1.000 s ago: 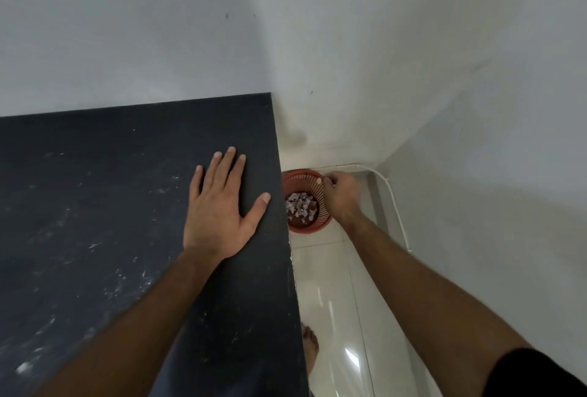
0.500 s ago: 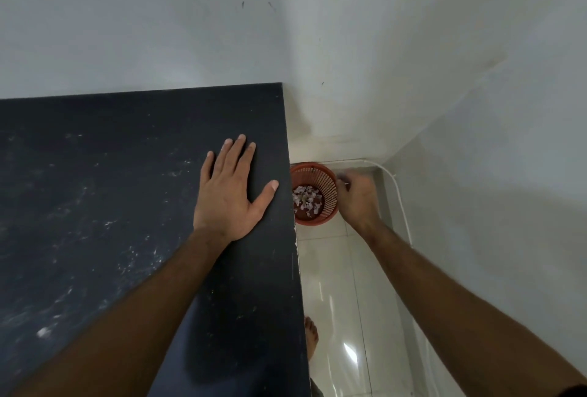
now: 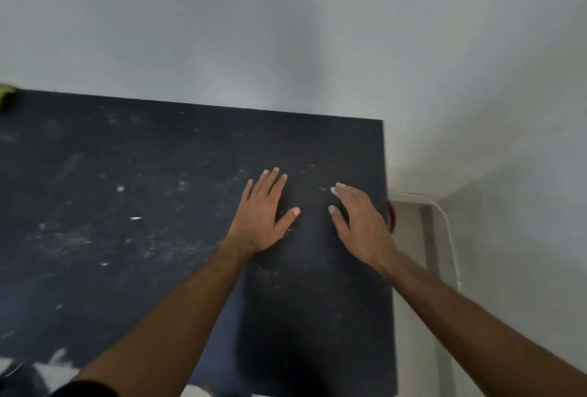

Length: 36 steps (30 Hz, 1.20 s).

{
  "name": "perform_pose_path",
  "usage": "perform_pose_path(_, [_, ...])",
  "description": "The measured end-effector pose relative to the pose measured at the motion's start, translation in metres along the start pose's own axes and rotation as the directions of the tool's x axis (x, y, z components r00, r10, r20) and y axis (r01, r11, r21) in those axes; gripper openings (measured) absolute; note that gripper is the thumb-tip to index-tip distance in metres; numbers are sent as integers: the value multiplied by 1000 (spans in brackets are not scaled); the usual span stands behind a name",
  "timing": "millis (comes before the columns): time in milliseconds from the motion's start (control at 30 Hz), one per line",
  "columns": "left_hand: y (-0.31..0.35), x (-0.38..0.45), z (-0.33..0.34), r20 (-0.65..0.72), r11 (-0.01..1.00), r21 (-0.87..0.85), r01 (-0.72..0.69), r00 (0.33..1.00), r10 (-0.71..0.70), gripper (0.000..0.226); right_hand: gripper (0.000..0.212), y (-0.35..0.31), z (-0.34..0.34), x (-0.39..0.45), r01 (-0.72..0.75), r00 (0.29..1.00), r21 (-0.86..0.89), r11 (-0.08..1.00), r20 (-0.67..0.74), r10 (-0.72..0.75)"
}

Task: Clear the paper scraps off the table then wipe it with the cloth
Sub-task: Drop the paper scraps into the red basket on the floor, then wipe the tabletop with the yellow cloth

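Note:
The dark table (image 3: 127, 158) fills the left and middle of the view, dusty with pale smears and a few small white paper scraps (image 3: 135, 218). My left hand (image 3: 262, 215) lies flat on the table near its right edge, fingers spread, holding nothing. My right hand (image 3: 359, 222) hovers just right of it over the table, fingers apart and empty. A yellow-green cloth (image 3: 7, 96) shows only as a corner at the table's far left edge. A sliver of the red basket (image 3: 391, 217) peeks out past the table's right edge, behind my right hand.
White walls meet in a corner behind and to the right of the table. A white cable (image 3: 446, 225) runs along the floor by the right wall. Something white and blurred (image 3: 54, 368) lies at the table's near left corner.
My right hand has come up from the red basket on the floor and now sits over the table beside my left hand. The view has swung left, hiding most of the basket.

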<state>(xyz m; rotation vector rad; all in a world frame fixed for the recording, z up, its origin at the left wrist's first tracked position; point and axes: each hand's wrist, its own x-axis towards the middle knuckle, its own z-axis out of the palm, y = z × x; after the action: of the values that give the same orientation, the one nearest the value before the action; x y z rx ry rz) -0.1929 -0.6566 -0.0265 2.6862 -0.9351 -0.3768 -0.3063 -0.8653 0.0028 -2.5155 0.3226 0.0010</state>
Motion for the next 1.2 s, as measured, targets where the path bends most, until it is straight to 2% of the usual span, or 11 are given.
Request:
perform_pose_path(167, [-122,-66,-46,-36,996,-17,92,995,-92,81,45,-109,66,22,78,995,29,997,67,-80])
perform_pose_path(333, [-242,-130,-96,-47,988,-47,148,987,-151,80,46,-215,129,43,85,990,46,995,108,-89])
perform_pose_path(600, [-381,-201,-161,-66,971,-34,235,969,-237,80,47,-340,195,72,94,983,71,993,149,-104])
perform_pose_path(867, [-498,-206,-192,-65,952,-28,304,950,-306,85,41,-403,252,156,166,977,107,980,116,-178])
perform_pose_path(1033, [-570,-193,-211,-50,925,-77,372,925,-377,85,32,-458,297,213,244,954,141,959,143,-264])
perform_pose_path(1200, [-654,-172,-223,-94,902,-45,429,897,-431,79,32,-520,345,286,322,923,182,929,160,-351])
